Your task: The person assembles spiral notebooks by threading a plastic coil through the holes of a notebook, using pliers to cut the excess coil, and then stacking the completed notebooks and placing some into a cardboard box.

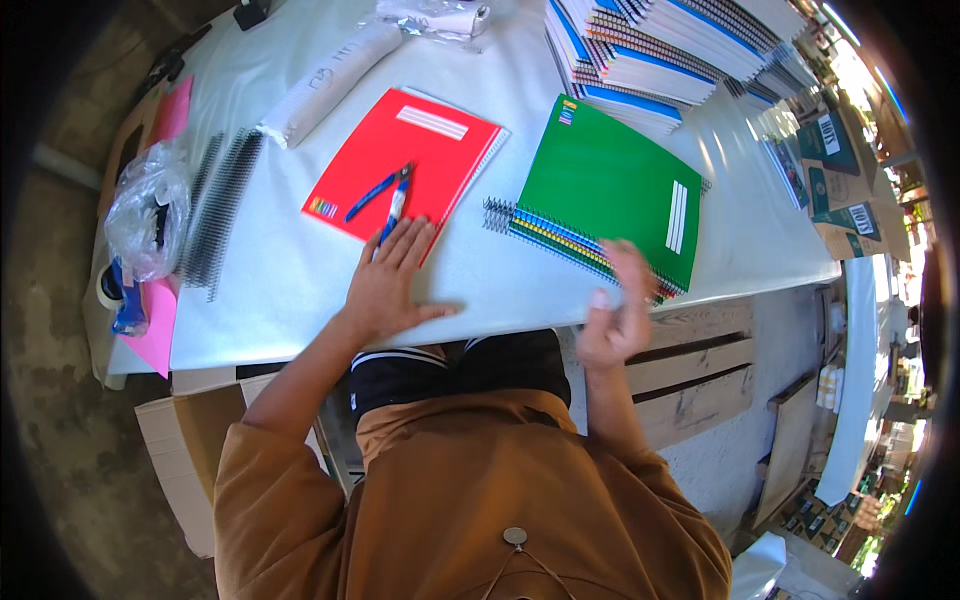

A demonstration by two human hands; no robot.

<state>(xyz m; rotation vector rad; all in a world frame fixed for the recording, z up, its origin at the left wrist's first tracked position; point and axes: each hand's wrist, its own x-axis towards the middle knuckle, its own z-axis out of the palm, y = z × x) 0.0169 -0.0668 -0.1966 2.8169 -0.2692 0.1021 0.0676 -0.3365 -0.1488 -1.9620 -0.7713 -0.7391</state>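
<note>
My left hand (385, 285) lies with fingers stretched out, their tips at the near edge of a red notebook (430, 130) and beside the handle of blue-handled cutting pliers (393, 197). The pliers rest on the red cover, handles parted. Over the near edge of a stack of spiral notebooks, my right hand (620, 315) is raised with thumb and fingers apart, nothing between them. The top notebook (610, 180) of that stack is green with a white label panel. Coil ends (497, 215) stick out at the stack's left corner.
Black spiral coils (225, 205) lie at the table's left, beside a clear plastic bag (150, 210) and pink sheets (158, 325). A wrapped white roll (330, 85) is behind. Tall notebook stacks (665, 60) stand far right, near cardboard boxes (850, 190). Below left is an open carton (190, 440).
</note>
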